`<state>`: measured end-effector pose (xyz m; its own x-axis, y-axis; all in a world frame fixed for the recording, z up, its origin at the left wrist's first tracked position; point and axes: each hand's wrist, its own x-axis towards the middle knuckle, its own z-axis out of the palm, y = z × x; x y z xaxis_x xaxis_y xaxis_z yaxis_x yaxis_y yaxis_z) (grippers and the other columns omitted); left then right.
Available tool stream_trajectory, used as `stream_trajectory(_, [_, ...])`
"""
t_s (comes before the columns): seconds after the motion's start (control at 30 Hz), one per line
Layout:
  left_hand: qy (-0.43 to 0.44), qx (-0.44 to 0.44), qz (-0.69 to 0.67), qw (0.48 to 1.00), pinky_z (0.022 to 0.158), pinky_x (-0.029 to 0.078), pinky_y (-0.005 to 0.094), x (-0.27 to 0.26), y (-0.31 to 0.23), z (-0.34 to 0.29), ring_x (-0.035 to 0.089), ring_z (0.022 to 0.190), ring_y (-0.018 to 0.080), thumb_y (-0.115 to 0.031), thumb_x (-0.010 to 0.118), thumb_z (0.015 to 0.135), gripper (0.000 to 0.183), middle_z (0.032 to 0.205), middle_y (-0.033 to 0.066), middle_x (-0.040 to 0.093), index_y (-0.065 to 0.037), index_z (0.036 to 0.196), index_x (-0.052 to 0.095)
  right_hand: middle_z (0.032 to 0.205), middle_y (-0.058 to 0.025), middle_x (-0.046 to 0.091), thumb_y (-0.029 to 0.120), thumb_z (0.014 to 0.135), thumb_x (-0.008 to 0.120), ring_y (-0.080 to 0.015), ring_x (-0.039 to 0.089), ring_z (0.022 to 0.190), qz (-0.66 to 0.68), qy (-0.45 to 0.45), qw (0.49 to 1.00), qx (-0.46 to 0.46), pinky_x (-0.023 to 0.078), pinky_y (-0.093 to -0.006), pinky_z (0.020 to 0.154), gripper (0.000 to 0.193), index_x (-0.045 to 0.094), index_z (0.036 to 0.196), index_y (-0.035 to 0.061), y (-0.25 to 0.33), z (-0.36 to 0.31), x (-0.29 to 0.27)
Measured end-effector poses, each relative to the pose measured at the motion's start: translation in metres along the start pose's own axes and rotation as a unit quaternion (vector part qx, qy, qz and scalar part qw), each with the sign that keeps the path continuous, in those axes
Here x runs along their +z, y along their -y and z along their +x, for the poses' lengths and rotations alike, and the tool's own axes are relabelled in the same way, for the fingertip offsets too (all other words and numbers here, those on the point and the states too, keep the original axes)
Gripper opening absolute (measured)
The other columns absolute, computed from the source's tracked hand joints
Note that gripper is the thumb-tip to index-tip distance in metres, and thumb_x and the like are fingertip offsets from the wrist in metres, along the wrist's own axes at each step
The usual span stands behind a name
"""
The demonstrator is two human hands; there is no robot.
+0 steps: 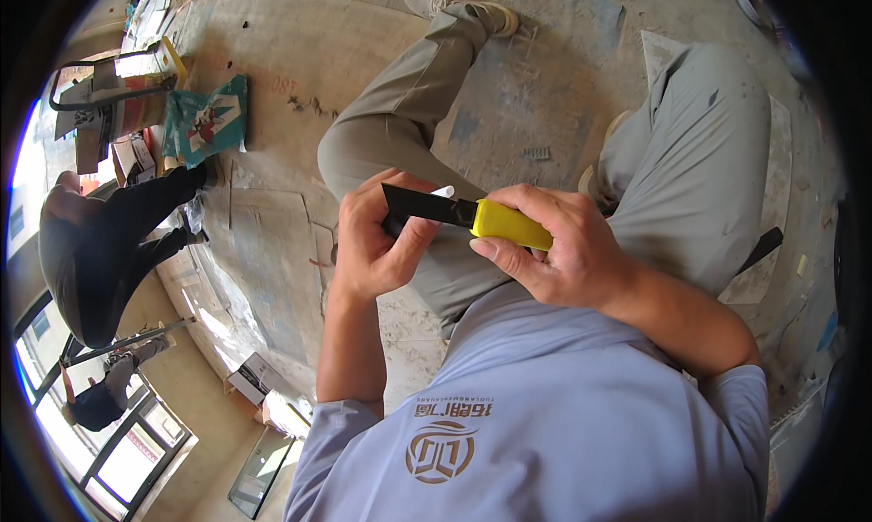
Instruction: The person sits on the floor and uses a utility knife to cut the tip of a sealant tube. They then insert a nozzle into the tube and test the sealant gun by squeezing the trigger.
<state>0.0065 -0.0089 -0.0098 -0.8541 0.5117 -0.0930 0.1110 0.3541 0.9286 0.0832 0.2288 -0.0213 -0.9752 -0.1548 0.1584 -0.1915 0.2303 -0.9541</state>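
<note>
My right hand (572, 240) is closed round the yellow handle of a tool (511, 225), thumb along its near side. From the handle a flat black blade (422, 204) with a slanted end points left, like that of a large utility knife. My left hand (377, 240) is closed at the blade, its thumb below and its fingers partly hidden behind. A thin white stick (442, 193), perhaps a cigarette, pokes out above the blade near the left thumb and finger. Both hands are held over my lap, above my grey trousers (400, 149).
Worn boards and dusty sheets cover the floor (272, 49). At the left, a person in dark clothes (100, 249) bends over near a teal bag (209, 118) and cardboard boxes (136, 159). Another person (100, 399) is by the windows. A glass pane (261, 472) leans at the wall.
</note>
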Motion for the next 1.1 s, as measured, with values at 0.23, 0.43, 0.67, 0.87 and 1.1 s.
stream_trajectory(0.23, [0.007, 0.015, 0.011, 1.000, 0.059, 0.042, 0.0318, -0.0010, -0.0016, 0.0016, 0.059, 0.066, 0.0222, -0.028, 0.076, 0.088, 0.029, 0.074, 0.0094, 0.065, 0.001, 0.094, 0.074, 0.087, -0.0130, 0.073, 0.025, 0.095, 0.080, -0.0313, 0.072, 0.072, -0.026, -0.003, 1.000, -0.017, 0.056, -0.0382, 0.065, 0.035, 0.065, 0.112, -0.0012, -0.0004, 0.0007, 0.0016])
stream_trajectory(0.43, [0.011, 0.016, 0.013, 1.000, 0.060, 0.043, 0.0324, -0.0029, -0.0051, 0.0011, 0.059, 0.066, 0.0223, -0.026, 0.076, 0.089, 0.028, 0.074, 0.0092, 0.066, 0.001, 0.095, 0.074, 0.089, -0.0147, 0.073, 0.025, 0.095, 0.079, -0.0338, 0.073, 0.074, -0.026, -0.004, 0.999, -0.020, 0.057, -0.0397, 0.066, 0.035, 0.065, 0.112, -0.0017, 0.0027, 0.0016, 0.0012])
stream_trajectory(0.67, [0.011, 0.020, 0.009, 1.000, 0.059, 0.043, 0.0326, -0.0022, -0.0031, 0.0026, 0.059, 0.066, 0.0225, -0.026, 0.077, 0.088, 0.028, 0.074, 0.0090, 0.065, 0.001, 0.094, 0.074, 0.091, -0.0170, 0.074, 0.027, 0.094, 0.080, -0.0362, 0.074, 0.078, -0.016, -0.012, 1.000, -0.013, 0.059, -0.0412, 0.066, 0.035, 0.068, 0.109, -0.0024, 0.0018, 0.0025, 0.0023])
stream_trajectory(0.87, [0.007, 0.007, -0.002, 1.000, 0.059, 0.042, 0.0321, -0.0012, -0.0031, 0.0013, 0.059, 0.066, 0.0214, -0.027, 0.076, 0.088, 0.029, 0.074, 0.0092, 0.065, 0.001, 0.093, 0.073, 0.090, -0.0167, 0.074, 0.026, 0.094, 0.080, -0.0351, 0.075, 0.076, -0.011, -0.012, 1.000, -0.011, 0.059, -0.0403, 0.065, 0.035, 0.068, 0.109, -0.0026, 0.0025, 0.0017, 0.0017])
stream_trajectory(1.1, [0.007, 0.006, 0.002, 1.000, 0.059, 0.042, 0.0316, -0.0022, -0.0013, 0.0007, 0.059, 0.066, 0.0209, -0.028, 0.076, 0.087, 0.030, 0.074, 0.0091, 0.064, 0.001, 0.093, 0.073, 0.088, -0.0162, 0.074, 0.028, 0.095, 0.079, -0.0346, 0.074, 0.075, -0.005, -0.009, 1.000, -0.014, 0.058, -0.0400, 0.064, 0.035, 0.067, 0.110, -0.0023, 0.0022, 0.0025, 0.0022])
